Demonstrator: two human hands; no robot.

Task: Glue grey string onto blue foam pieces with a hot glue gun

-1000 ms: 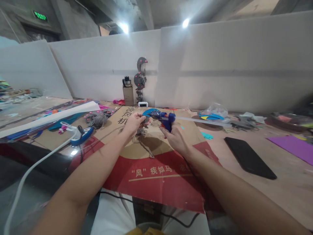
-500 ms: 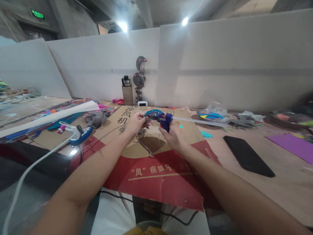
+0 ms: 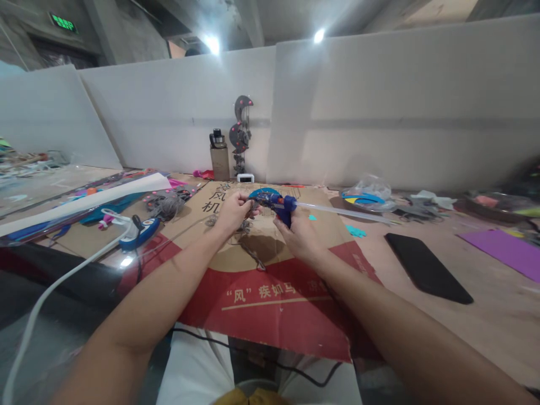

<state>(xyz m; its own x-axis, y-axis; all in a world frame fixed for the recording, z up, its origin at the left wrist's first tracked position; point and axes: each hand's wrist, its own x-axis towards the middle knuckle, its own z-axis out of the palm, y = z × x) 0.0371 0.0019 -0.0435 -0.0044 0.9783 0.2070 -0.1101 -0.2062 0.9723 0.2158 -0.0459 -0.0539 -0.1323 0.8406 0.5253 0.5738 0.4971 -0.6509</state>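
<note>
Head cam: R hand [image 3: 304, 236] wrapped round grip of blue glue gun [image 3: 287, 209], gun mid-bench over far part of cardboard [image 3: 274, 332], nozzle end pointing L, clear glue stick [image 3: 346, 211] poking out the back to R. L hand [image 3: 232, 216] narrow, fingertips pinched on small dark piece [image 3: 255, 205] right by nozzle; can't tell if they touch, too small/blurred. Grey cord [image 3: 253, 257] just below, near side of L hand. Blue item [image 3: 264, 192] just beyond gun, partly hidden. Far side, by white panel [image 3: 379, 101]: bottle [image 3: 220, 162], w/ dark crescents [image 3: 239, 138] w/ pink dots to its R. L side: blue/white pwr strip [image 3: 141, 234], grey yarn [image 3: 169, 207] farther off. R side of bench [image 3: 498, 332]: teal scrap [image 3: 356, 231], blk phone [image 3: 428, 268] nearer, purple sheet [image 3: 506, 250] far R.
</note>
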